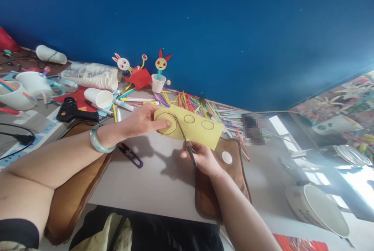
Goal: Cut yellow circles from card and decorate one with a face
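A strip of yellow paper bears one large drawn circle at its left end and two small ovals further right. My left hand pinches the strip's left end, thumb on the large circle. Dark scissors are gripped in my right hand, below the paper. Their blade lies across the strip, just right of the large circle. Purple-handled snips lie on the table below my left wrist.
A black glue gun, paper cups and pens are at the left. Rabbit-faced figures and colourful sticks line the blue wall. A white disc rests on a brown cloth. A white bowl stands at the right.
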Action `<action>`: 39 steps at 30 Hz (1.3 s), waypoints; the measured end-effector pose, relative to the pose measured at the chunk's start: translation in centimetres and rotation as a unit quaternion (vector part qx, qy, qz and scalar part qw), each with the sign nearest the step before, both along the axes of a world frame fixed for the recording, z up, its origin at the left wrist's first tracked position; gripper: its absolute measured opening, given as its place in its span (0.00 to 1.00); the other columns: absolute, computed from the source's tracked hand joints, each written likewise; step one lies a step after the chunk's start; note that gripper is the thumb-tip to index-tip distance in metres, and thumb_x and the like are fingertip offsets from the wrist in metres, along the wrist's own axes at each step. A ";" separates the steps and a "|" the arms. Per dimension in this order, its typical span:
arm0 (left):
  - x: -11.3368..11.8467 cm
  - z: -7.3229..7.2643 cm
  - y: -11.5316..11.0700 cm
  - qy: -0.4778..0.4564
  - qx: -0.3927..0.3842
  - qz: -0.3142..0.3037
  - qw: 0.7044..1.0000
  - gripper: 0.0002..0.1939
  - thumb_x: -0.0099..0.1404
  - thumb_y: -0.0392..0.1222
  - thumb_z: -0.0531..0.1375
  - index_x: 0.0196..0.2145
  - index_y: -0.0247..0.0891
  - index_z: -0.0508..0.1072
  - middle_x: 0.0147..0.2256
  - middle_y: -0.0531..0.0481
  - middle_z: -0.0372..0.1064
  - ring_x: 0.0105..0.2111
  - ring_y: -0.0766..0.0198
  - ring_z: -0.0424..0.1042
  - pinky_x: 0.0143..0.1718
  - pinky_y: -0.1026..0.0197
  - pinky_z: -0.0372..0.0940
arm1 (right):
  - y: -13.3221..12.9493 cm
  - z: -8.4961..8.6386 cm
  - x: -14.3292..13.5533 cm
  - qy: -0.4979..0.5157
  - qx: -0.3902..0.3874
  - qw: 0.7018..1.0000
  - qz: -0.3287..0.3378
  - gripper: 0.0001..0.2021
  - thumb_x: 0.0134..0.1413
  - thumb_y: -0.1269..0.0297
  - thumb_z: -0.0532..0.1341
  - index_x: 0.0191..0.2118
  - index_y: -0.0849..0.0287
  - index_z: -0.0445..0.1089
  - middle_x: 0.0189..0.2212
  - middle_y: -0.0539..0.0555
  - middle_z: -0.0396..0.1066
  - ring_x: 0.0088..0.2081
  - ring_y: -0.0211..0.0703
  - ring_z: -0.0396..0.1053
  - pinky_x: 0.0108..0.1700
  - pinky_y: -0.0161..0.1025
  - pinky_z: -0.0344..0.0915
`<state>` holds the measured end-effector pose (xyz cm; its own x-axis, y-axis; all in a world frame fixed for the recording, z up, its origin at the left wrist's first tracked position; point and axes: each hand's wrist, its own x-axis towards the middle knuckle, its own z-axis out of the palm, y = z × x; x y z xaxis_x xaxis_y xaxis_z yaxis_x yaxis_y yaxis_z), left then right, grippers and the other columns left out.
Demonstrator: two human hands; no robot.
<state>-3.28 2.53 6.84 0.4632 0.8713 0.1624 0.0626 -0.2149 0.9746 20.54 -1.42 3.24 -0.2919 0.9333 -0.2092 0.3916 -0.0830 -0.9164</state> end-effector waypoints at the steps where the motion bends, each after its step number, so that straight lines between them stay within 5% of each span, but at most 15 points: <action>1: 0.0 -0.1 0.0 -0.003 -0.006 -0.007 1.000 0.11 0.60 0.46 0.64 0.29 0.34 0.74 0.27 0.48 0.74 0.30 0.63 0.73 0.31 0.64 0.69 | 0.1 0.0 0.0 0.009 0.025 1.000 0.009 0.26 0.32 0.41 0.71 0.21 0.57 0.59 0.20 0.47 0.57 0.26 0.38 0.56 0.28 0.37 0.55; 17: 0.1 -0.1 0.0 0.003 -0.033 -0.033 0.999 0.13 0.60 0.45 0.63 0.38 0.31 0.76 0.32 0.47 0.73 0.30 0.67 0.70 0.30 0.66 0.66 | 0.3 0.6 -0.4 0.003 0.170 0.983 0.064 0.25 0.42 0.37 0.66 0.26 0.56 0.65 0.22 0.49 0.65 0.27 0.40 0.61 0.33 0.40 0.65; 39: -0.1 0.0 0.2 0.012 -0.008 -0.020 1.000 0.10 0.61 0.45 0.62 0.31 0.33 0.73 0.27 0.50 0.70 0.27 0.69 0.66 0.27 0.68 0.62 | 0.5 0.1 -0.1 0.015 0.157 0.985 0.066 0.26 0.41 0.37 0.67 0.26 0.58 0.65 0.22 0.49 0.63 0.26 0.38 0.59 0.28 0.38 0.59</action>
<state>-3.42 2.71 6.79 0.5017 0.8541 0.1373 0.0779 -0.2027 0.9761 20.48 -0.94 3.32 -0.4161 0.9043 0.0950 0.3527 0.2568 -0.8998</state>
